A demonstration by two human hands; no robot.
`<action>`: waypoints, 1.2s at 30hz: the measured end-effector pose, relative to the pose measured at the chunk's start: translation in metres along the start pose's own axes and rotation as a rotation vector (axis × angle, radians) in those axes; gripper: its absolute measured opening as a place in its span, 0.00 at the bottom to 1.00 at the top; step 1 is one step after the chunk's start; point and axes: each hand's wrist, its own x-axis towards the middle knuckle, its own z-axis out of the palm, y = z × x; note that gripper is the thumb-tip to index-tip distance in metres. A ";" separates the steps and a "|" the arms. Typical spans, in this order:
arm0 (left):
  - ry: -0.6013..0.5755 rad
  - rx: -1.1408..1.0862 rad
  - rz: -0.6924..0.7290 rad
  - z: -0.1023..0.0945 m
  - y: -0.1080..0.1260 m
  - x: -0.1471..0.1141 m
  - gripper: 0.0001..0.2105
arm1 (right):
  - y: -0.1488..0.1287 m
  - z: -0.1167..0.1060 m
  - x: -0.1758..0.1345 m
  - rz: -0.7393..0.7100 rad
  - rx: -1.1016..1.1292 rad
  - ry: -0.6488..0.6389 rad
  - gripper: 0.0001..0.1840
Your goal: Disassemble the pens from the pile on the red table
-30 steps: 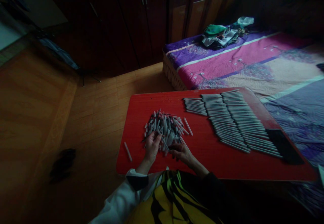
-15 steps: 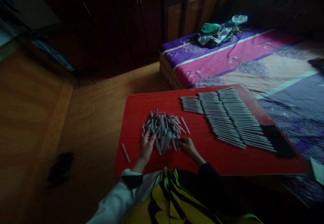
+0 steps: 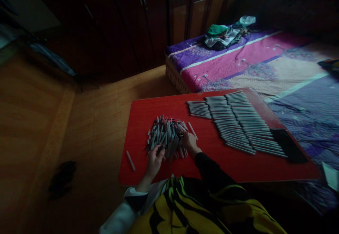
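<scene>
A loose pile of pale and dark pen-like parts (image 3: 166, 133) lies on the red table (image 3: 169, 172). At its near left edge, my left hand (image 3: 155, 159) has thumb and fingers curled together around something small and dark. My right hand (image 3: 189, 141) reaches over the pile's right side, its fingertips pinched among the parts. Whatever lies between those fingers is too dark to make out. Rows of slim grey pen-like sticks (image 3: 233, 123) lie side by side farther right. One pale tube (image 3: 130, 160) rests alone on the left, and another pale tube (image 3: 192, 130) lies beside my right hand.
A flat black object (image 3: 288, 145) lies at the table's right end. Beyond the table stands a bed with a patterned cover (image 3: 206, 64), carrying a heap of cloth and bags (image 3: 224, 36). Dark wardrobes (image 3: 148, 25) line the back, and a dark item (image 3: 63, 177) sits on the tiled floor.
My right hand has moved left and farther in, from the pile's near right edge onto its right side. My left hand has shifted slightly nearer to me, its fingers drawn together.
</scene>
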 end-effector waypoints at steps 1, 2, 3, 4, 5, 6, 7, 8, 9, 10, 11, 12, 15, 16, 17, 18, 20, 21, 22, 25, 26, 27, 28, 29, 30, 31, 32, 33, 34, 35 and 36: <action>0.003 0.000 -0.004 0.000 -0.001 -0.001 0.15 | -0.003 0.000 0.003 -0.013 0.024 -0.001 0.21; 0.004 0.000 -0.007 0.000 -0.001 -0.002 0.16 | -0.006 -0.001 0.006 -0.020 0.059 0.000 0.20; 0.003 0.001 -0.011 -0.001 -0.001 -0.002 0.16 | -0.008 -0.001 0.007 -0.025 0.099 0.000 0.18; 0.004 0.002 -0.016 -0.001 -0.002 -0.002 0.16 | -0.010 -0.002 0.008 -0.031 0.136 -0.002 0.17; 0.006 0.003 -0.020 -0.001 -0.002 -0.002 0.16 | -0.012 -0.003 0.009 -0.034 0.175 -0.001 0.15; 0.010 0.003 -0.023 -0.002 -0.002 -0.002 0.16 | -0.013 -0.005 0.009 -0.032 0.218 0.003 0.15; 0.016 0.002 -0.024 -0.002 -0.002 -0.002 0.16 | -0.013 -0.006 0.008 -0.026 0.265 0.010 0.15; 0.023 0.001 -0.023 -0.002 -0.002 -0.001 0.16 | -0.014 -0.008 0.007 -0.017 0.317 0.017 0.15; 0.031 0.000 -0.021 -0.002 -0.002 0.000 0.16 | -0.015 -0.009 0.005 -0.006 0.374 0.020 0.16; 0.033 -0.001 -0.019 -0.001 -0.001 0.000 0.16 | -0.016 -0.010 0.003 0.005 0.437 0.017 0.16; 0.033 -0.003 -0.018 0.000 -0.001 0.001 0.16 | -0.018 -0.011 -0.001 0.014 0.508 0.005 0.16; 0.028 -0.004 -0.019 0.001 0.000 0.001 0.16 | -0.020 -0.011 -0.005 0.021 0.584 -0.015 0.15; -0.009 -0.005 -0.018 0.007 0.003 0.002 0.15 | -0.026 -0.009 -0.022 0.032 0.830 -0.092 0.16; -0.025 -0.006 -0.015 0.009 0.005 0.002 0.15 | -0.028 -0.008 -0.029 0.031 0.909 -0.114 0.17; -0.040 -0.007 -0.012 0.011 0.007 0.003 0.15 | -0.030 -0.008 -0.036 0.029 0.983 -0.133 0.18; -0.056 -0.008 -0.009 0.012 0.009 0.003 0.15 | -0.030 -0.008 -0.043 0.025 1.052 -0.149 0.20; -0.075 -0.004 -0.005 0.015 0.013 0.003 0.14 | -0.031 -0.011 -0.057 0.013 1.160 -0.172 0.23; -0.079 -0.001 -0.005 0.016 0.015 0.003 0.14 | -0.031 -0.014 -0.062 0.004 1.208 -0.183 0.25; -0.081 -0.001 -0.006 0.017 0.017 0.004 0.13 | -0.031 -0.018 -0.068 -0.007 1.266 -0.202 0.25; -0.109 -0.016 -0.019 0.021 0.023 0.004 0.13 | -0.032 -0.029 -0.079 -0.019 1.489 -0.298 0.25; -0.131 -0.022 -0.028 0.023 0.024 0.004 0.13 | -0.033 -0.032 -0.081 -0.002 1.568 -0.320 0.24; -0.158 -0.023 -0.034 0.024 0.025 0.003 0.14 | -0.033 -0.034 -0.082 0.027 1.634 -0.328 0.21; -0.185 -0.021 -0.038 0.025 0.026 0.003 0.14 | -0.034 -0.036 -0.083 0.061 1.679 -0.318 0.18; -0.210 -0.014 -0.038 0.026 0.026 0.002 0.14 | -0.034 -0.037 -0.083 0.092 1.713 -0.299 0.16; -0.229 -0.002 -0.031 0.026 0.026 0.001 0.15 | -0.034 -0.038 -0.083 0.117 1.739 -0.282 0.15; -0.244 0.013 -0.019 0.027 0.026 0.001 0.15 | -0.033 -0.039 -0.083 0.135 1.759 -0.268 0.15; -0.252 0.033 -0.002 0.026 0.027 0.000 0.15 | -0.032 -0.039 -0.082 0.142 1.774 -0.258 0.15; -0.254 0.058 0.017 0.026 0.027 -0.001 0.15 | -0.031 -0.040 -0.082 0.141 1.786 -0.249 0.14; -0.253 0.088 0.037 0.026 0.028 -0.001 0.14 | -0.029 -0.040 -0.081 0.135 1.797 -0.238 0.14; -0.250 0.119 0.059 0.025 0.029 -0.001 0.14 | -0.028 -0.041 -0.081 0.123 1.804 -0.228 0.14; -0.247 0.148 0.083 0.024 0.031 -0.001 0.13 | -0.027 -0.041 -0.081 0.108 1.804 -0.219 0.14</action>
